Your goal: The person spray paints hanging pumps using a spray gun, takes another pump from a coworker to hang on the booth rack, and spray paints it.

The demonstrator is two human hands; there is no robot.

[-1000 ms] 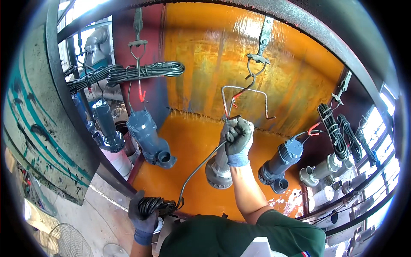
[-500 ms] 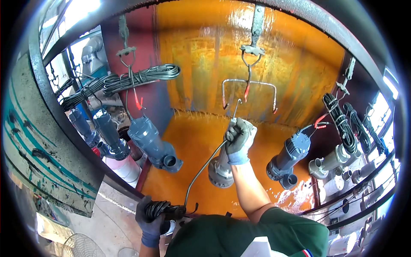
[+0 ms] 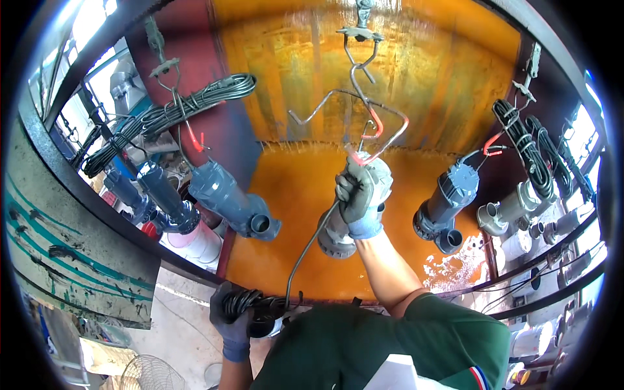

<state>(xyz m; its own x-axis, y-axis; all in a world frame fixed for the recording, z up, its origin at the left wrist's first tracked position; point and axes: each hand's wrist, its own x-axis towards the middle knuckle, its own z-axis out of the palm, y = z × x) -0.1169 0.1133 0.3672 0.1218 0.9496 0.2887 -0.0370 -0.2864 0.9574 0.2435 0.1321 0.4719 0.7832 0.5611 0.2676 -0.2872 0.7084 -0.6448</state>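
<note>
Grey pump [image 3: 338, 224] on wire hanger [image 3: 364, 123]

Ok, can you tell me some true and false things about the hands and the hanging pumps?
1. The right hand holds a grey pump up at the wire hook. True.
2. The left hand is empty. False: it grips a coil of black cable.
3. Both hands wear gloves. True.
4. The booth wall behind is green. False: it is orange.
5. A cable bundle hangs on the hook at the left. True.
</note>
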